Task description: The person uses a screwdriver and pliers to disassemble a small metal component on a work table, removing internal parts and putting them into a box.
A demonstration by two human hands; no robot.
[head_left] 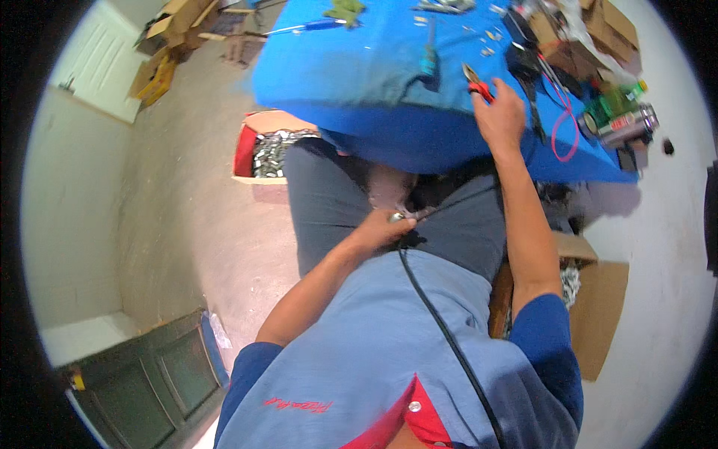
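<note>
My right hand [499, 118] is over the right part of the blue-covered table [336, 67], its fingers closed on the red handles of a pair of pliers [479, 86]. The metal jaws point away from me to the far left. Low over my lap, my left hand [383, 229] is closed, with a small shiny metal piece [397, 217] at its fingers; its exact kind is too small to tell. A black cable [441, 322] passes by this hand and down over my shirt. A teal-handled screwdriver [428, 61] lies on the cloth left of the pliers.
A blue pen-like tool [314, 26] and a green cloth piece [344, 11] lie far left on the table. At right are a black power tool [523, 60], pink wire [566, 142], a green bottle [617, 101] and a can [632, 126]. Boxes of metal parts [271, 153] flank my legs.
</note>
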